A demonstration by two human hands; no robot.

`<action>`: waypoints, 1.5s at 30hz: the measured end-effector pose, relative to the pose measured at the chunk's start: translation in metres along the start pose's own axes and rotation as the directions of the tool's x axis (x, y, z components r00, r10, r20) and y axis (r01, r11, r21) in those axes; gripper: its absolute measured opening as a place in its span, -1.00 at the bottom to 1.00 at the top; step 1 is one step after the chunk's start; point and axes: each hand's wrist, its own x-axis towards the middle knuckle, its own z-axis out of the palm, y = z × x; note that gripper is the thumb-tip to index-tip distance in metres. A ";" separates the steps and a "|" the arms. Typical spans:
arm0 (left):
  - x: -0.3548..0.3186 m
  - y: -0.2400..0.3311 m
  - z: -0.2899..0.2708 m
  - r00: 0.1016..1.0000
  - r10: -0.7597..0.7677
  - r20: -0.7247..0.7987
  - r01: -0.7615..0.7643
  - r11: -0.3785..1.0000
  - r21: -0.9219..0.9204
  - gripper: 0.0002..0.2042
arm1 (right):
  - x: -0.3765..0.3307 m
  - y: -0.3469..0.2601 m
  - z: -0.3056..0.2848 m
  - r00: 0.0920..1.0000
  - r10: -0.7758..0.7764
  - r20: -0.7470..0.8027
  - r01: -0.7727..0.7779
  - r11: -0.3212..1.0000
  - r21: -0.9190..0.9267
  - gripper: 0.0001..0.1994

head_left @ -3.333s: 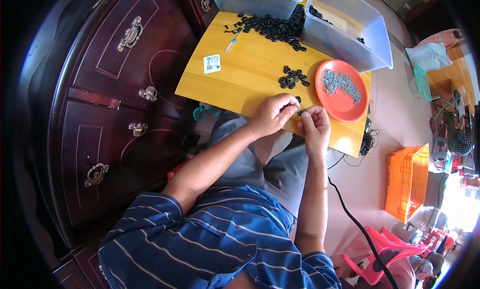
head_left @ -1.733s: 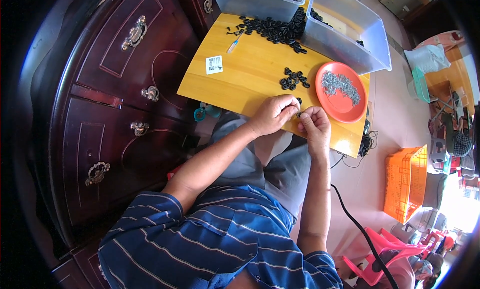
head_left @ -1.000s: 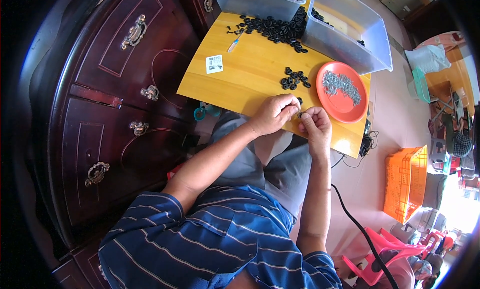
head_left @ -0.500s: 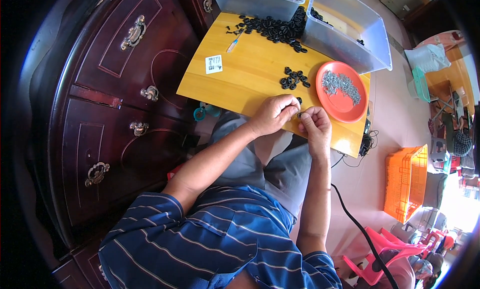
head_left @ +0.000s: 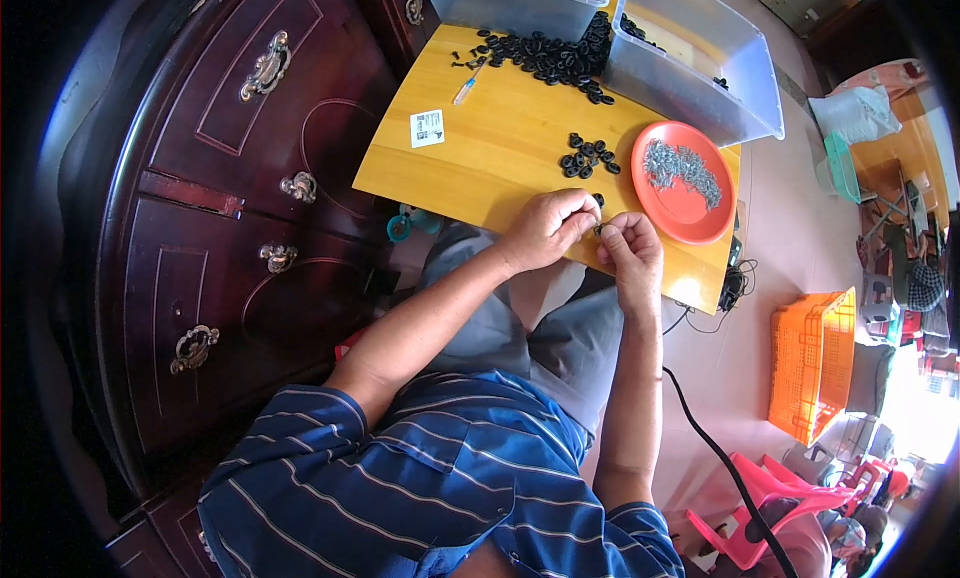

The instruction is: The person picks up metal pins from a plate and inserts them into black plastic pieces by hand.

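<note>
Item: small black ring (head_left: 597, 200), pinched between my left hand (head_left: 545, 228) and right hand (head_left: 628, 253), both closed on it at the counter (head_left: 480, 148) edge. Step, I judge: fitting a pin. Next calls for pins from the orange plate (head_left: 690, 213).

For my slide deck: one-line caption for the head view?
Both hands, left hand and right hand, pinch a small black part over a yellow board.

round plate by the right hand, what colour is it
The plate is orange-red, holding a pile of small grey metal pieces; head view.
</note>
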 end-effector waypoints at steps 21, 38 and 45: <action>0.000 0.000 0.000 1.000 0.015 -0.003 -0.015 1.000 0.013 -0.95 | 0.001 0.002 -0.001 1.000 0.003 0.008 -0.003 1.000 0.016 -0.93; -0.001 0.005 0.001 0.996 0.079 -0.032 -0.077 0.995 0.057 -0.97 | 0.001 -0.003 -0.001 0.999 0.029 0.014 -0.029 1.000 0.003 -0.93; 0.000 0.003 0.001 0.996 0.088 -0.021 -0.086 0.994 0.073 -0.96 | 0.003 0.002 -0.006 0.999 0.017 0.049 -0.017 1.000 0.003 -0.93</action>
